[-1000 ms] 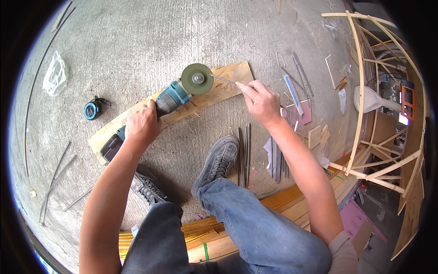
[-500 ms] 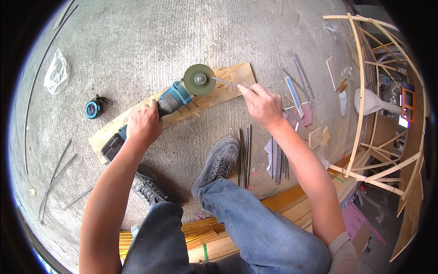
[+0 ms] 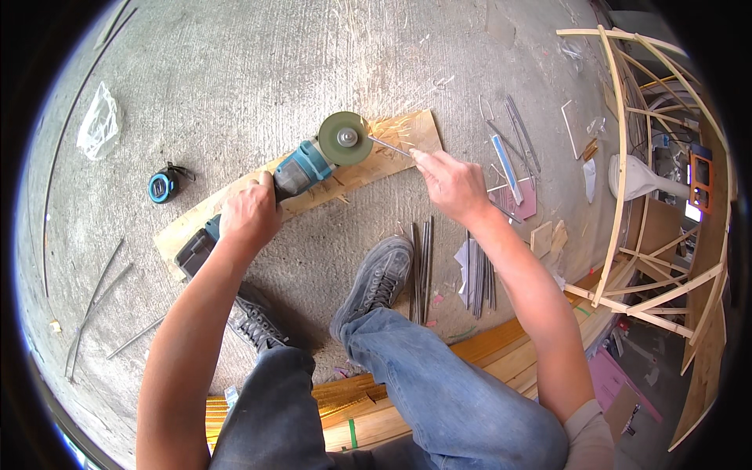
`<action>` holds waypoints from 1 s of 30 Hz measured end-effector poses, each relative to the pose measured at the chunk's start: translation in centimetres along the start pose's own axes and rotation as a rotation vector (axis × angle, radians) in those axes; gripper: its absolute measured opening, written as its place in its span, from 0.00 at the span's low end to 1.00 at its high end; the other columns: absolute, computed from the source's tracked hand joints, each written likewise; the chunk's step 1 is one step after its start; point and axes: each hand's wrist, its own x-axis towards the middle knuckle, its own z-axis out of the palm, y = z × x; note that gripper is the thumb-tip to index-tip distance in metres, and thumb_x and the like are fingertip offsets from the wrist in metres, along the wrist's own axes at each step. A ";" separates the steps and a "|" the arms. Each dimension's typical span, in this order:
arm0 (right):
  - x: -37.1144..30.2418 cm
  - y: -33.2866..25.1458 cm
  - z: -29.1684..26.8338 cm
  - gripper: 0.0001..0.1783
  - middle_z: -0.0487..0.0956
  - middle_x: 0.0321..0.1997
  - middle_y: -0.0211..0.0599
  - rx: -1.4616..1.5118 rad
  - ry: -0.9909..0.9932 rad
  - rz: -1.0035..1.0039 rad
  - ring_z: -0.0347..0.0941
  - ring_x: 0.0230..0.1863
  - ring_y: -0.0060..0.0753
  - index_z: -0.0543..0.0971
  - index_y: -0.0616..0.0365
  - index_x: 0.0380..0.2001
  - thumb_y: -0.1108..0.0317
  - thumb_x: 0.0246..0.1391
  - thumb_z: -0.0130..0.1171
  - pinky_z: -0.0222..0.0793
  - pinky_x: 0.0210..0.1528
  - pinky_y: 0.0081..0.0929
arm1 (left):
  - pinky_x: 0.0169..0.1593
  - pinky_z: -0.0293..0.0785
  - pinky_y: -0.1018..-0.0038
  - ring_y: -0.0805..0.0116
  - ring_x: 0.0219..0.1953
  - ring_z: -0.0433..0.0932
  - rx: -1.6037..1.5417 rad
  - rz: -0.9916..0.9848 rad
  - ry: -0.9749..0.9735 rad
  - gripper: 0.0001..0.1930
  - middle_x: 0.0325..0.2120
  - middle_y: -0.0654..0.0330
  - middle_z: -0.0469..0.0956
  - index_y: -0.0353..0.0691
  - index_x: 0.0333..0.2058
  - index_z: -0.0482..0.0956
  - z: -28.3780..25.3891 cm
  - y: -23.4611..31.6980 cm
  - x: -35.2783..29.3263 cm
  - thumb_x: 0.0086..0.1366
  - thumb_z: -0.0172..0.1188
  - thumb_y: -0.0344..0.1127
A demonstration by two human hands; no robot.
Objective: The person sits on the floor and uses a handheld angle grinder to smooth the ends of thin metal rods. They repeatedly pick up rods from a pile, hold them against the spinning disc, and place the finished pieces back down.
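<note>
My left hand [image 3: 249, 211] is wrapped round the body of a teal and black cordless angle grinder [image 3: 301, 168], whose battery end points toward my left foot. The grinder lies over a long wooden board [image 3: 411, 133] on the concrete. Its green-grey disc [image 3: 343, 139] faces up, and the disc's right edge meets the tip of a thin metal rod [image 3: 388, 146]. Sparks [image 3: 399, 125] spray up and to the right from there. My right hand [image 3: 454, 184] pinches the rod, whose other end comes out beyond my wrist.
A teal tape measure [image 3: 162, 185] and a clear plastic bag [image 3: 99, 121] lie to the left. Metal rods [image 3: 478, 274] are bundled by my right shoe [image 3: 380, 270]. A curved wooden frame [image 3: 619, 164] stands at the right. Lumber [image 3: 501, 352] lies beneath my legs.
Sparks now fly from where the rod meets the disc; none showed before. The rod's rear end now shows past my right wrist. Both hands keep nearly the same place.
</note>
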 end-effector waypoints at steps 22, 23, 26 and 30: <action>-0.7 -1.2 0.0 0.13 0.81 0.27 0.36 -0.004 -0.010 0.069 0.80 0.25 0.43 0.83 0.49 0.46 0.64 0.60 0.57 0.78 0.25 0.39 | 0.46 0.75 0.54 0.42 0.40 0.80 -0.003 0.000 0.029 0.15 0.33 0.42 0.80 0.34 0.41 0.69 0.0 0.0 -0.1 0.59 0.60 0.36; -0.8 -1.2 0.0 0.13 0.81 0.27 0.36 0.003 -0.014 0.071 0.80 0.25 0.43 0.83 0.50 0.46 0.64 0.60 0.57 0.78 0.25 0.39 | 0.45 0.76 0.55 0.43 0.40 0.80 0.002 0.003 0.022 0.15 0.34 0.42 0.80 0.33 0.41 0.70 0.0 0.1 0.0 0.59 0.60 0.35; -0.8 -1.2 0.5 0.13 0.82 0.28 0.38 0.036 0.010 0.059 0.81 0.25 0.44 0.83 0.51 0.46 0.65 0.60 0.57 0.78 0.25 0.39 | 0.44 0.78 0.56 0.43 0.39 0.82 0.015 0.012 0.009 0.15 0.35 0.41 0.80 0.32 0.42 0.71 -0.2 0.1 0.0 0.59 0.59 0.33; -1.0 -1.4 0.6 0.13 0.82 0.28 0.40 0.044 -0.002 0.072 0.81 0.26 0.46 0.82 0.51 0.47 0.65 0.60 0.57 0.78 0.26 0.40 | 0.43 0.78 0.56 0.43 0.38 0.82 0.013 0.020 0.031 0.15 0.35 0.41 0.80 0.32 0.42 0.71 -0.1 0.0 -0.1 0.59 0.59 0.33</action>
